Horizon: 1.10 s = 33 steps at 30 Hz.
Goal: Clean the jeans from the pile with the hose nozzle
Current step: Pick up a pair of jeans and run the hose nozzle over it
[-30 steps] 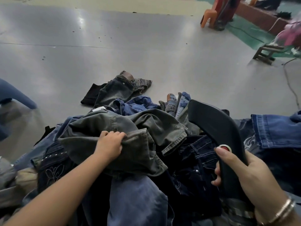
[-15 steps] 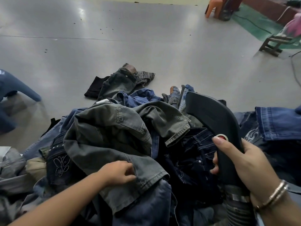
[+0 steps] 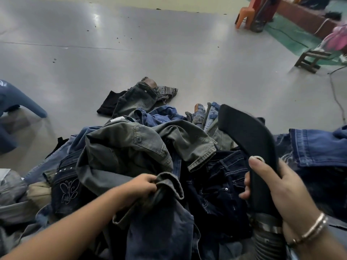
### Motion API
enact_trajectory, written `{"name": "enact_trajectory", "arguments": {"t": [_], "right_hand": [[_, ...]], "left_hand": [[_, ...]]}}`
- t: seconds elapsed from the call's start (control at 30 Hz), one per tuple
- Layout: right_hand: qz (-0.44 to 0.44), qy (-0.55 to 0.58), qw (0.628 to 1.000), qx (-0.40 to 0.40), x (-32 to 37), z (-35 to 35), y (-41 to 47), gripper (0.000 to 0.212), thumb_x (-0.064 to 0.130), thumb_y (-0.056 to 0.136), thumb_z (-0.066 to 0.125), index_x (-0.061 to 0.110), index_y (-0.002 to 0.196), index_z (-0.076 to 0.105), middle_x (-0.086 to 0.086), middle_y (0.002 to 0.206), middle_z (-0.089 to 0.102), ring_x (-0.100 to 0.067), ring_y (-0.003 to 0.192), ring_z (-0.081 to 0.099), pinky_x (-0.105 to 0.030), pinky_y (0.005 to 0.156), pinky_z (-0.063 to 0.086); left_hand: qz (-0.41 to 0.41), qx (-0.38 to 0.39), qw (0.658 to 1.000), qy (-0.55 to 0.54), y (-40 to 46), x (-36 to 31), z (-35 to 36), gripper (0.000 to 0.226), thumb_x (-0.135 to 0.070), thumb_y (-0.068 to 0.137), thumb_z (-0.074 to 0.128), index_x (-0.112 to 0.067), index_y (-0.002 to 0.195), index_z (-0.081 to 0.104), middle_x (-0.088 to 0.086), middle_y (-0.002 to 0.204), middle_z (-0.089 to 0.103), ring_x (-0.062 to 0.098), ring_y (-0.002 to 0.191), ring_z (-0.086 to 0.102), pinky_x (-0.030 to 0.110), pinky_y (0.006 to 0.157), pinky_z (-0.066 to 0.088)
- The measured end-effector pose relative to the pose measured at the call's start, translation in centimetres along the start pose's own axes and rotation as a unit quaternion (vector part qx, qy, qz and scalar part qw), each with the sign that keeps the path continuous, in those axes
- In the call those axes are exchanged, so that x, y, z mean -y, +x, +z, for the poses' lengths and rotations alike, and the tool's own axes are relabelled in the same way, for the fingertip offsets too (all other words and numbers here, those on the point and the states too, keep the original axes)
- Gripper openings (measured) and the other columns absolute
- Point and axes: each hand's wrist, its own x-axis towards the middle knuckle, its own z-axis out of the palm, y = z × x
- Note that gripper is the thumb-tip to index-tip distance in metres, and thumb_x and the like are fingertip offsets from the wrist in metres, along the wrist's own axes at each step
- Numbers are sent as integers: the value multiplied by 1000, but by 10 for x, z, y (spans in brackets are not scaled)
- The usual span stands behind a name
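Presently left hand (image 3: 142,184) pinches the grey-green jeans (image 3: 131,147) atop the pile (image 3: 216,184); right hand (image 3: 277,186), beside them, grips the black hose nozzle (image 3: 249,136)

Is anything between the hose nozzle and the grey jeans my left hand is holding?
Nothing visible blocks it. The right hand holds the hose nozzle raised above the pile, its tip beside the grey jeans, which lie on top. The left hand grips their near edge, clear of the nozzle's path.
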Motion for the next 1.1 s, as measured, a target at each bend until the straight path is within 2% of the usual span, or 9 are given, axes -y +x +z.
{"name": "enact_trajectory", "arguments": {"t": [0.07, 0.17, 0.37, 0.5, 0.67, 0.77, 0.87, 1.0, 1.1], "right_hand": [[5, 10, 1000, -1, 5, 5, 1, 41, 40, 61, 69, 9, 87, 58, -8, 58, 60, -23, 41, 55, -30, 40, 51], [-19, 44, 999, 2, 21, 14, 2, 44, 37, 60, 70, 6, 89, 62, -7, 57, 59, -21, 42, 55, -28, 40, 51], [-69, 50, 996, 38, 42, 34, -1, 50, 43, 55, 72, 5, 86, 62, -4, 56, 61, -19, 42, 57, -28, 42, 53], [-73, 63, 995, 41, 31, 39, -5, 50, 44, 53, 73, 5, 83, 60, -4, 57, 61, -19, 43, 57, -30, 43, 54], [-55, 120, 991, 37, 5, 51, -9, 51, 34, 49, 77, 3, 85, 59, -2, 58, 63, -17, 46, 61, -28, 47, 55], [-69, 155, 983, 75, 0, 63, -7, 45, 19, 53, 77, 0, 91, 63, -3, 70, 70, -16, 55, 65, -26, 53, 56], [-107, 160, 973, 123, 3, 74, -5, 49, 14, 57, 76, 6, 104, 67, -5, 92, 75, -17, 75, 71, -24, 62, 56], [-112, 112, 981, 113, -4, 76, -2, 28, -9, 71, 71, 10, 91, 69, -6, 82, 75, -15, 73, 70, -22, 61, 55], [-88, 59, 993, 47, -15, 46, 5, 24, -9, 72, 72, 14, 80, 73, -4, 76, 75, -14, 67, 69, -21, 57, 55]], "left_hand": [[31, 40, 976, -212, -26, -22, -19, 30, 15, 78, 56, -7, 89, 73, 15, 82, 66, 19, 62, 64, 27, 56, 52], [104, 58, 931, -346, -63, -56, -32, 28, 8, 69, 67, -6, 92, 73, 16, 85, 70, 22, 67, 70, 29, 59, 59], [118, 36, 909, -398, -115, -109, -19, 15, -17, 70, 75, -7, 82, 74, 16, 75, 69, 24, 62, 67, 32, 59, 58], [52, -10, 865, -499, -125, -110, -20, 37, -32, 66, 70, -2, 85, 75, 14, 85, 70, 24, 74, 66, 35, 75, 55], [51, -24, 829, -556, -141, -100, -19, 43, -32, 62, 73, -2, 93, 70, 14, 82, 68, 26, 71, 64, 34, 68, 55], [68, 9, 818, -572, -145, -102, -7, 38, -31, 62, 75, -3, 88, 72, 13, 76, 69, 25, 65, 66, 33, 64, 56], [79, 68, 803, -587, -145, -111, 9, 40, -34, 68, 72, -2, 92, 72, 13, 85, 66, 24, 78, 61, 32, 76, 51], [69, 127, 826, -545, -137, -109, 33, 44, -39, 73, 75, 0, 93, 74, 16, 88, 72, 27, 78, 69, 34, 73, 57], [72, 111, 895, -425, -115, -85, 29, 52, -51, 88, 55, -7, 110, 71, 9, 97, 72, 23, 90, 66, 32, 84, 51]]}}
